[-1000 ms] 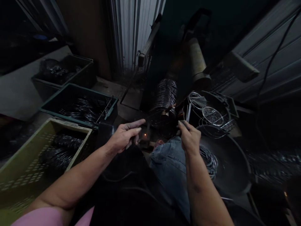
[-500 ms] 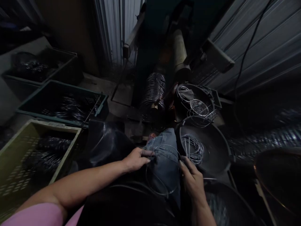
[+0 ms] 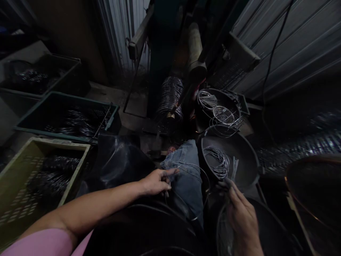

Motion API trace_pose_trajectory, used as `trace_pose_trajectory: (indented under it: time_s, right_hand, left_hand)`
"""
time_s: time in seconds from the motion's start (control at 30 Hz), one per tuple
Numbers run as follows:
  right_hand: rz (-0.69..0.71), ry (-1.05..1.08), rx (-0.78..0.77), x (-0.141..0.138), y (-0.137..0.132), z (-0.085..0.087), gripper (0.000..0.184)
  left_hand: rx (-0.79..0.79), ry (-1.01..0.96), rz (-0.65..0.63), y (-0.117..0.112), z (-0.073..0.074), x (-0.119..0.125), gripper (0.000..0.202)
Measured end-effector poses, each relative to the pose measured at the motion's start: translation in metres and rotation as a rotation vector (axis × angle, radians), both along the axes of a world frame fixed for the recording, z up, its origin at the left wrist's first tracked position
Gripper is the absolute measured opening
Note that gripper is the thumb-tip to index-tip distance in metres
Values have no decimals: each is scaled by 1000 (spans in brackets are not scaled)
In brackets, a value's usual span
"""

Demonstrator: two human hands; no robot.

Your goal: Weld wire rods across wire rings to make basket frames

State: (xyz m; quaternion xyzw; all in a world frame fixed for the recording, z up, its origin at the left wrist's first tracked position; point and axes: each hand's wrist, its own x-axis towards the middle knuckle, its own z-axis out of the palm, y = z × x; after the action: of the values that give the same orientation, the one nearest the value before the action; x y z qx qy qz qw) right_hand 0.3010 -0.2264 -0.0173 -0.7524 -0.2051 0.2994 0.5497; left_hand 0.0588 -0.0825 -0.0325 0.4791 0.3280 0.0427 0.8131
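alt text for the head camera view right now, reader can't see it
The left hand holds a thin wire ring over a denim-clad leg; the right hand grips thin metal rods near a dark basin with coiled wire. At left, in dim light, yellow and green crates hold dark, shiny metal pieces.

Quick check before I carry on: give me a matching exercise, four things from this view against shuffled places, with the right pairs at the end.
1. Wire ring
2. Coiled wires
3. Short straight wires
4. Yellow crate

A. At the left of the view, nearest the pink sleeve
B. Jutting up at the fingertips of the right hand
C. Over the denim leg, by the left hand
D. Lying inside the round basin

Pairs: 1-C, 2-D, 3-B, 4-A
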Motion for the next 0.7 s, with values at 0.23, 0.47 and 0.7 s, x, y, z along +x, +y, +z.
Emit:
trace_pose_trajectory:
  time_s: [0.23,0.47,0.7]
  right_hand:
    - [196,193,135,-19,3,33,26]
    - [798,87,67,-54,45,36,29]
    - [827,-296,54,-56,70,38,27]
  left_hand:
    - [166,-12,-17,6,5,-10,62]
    - [187,14,17,27,12,-31,54]
    - [84,36,281,48,32,-36,56]
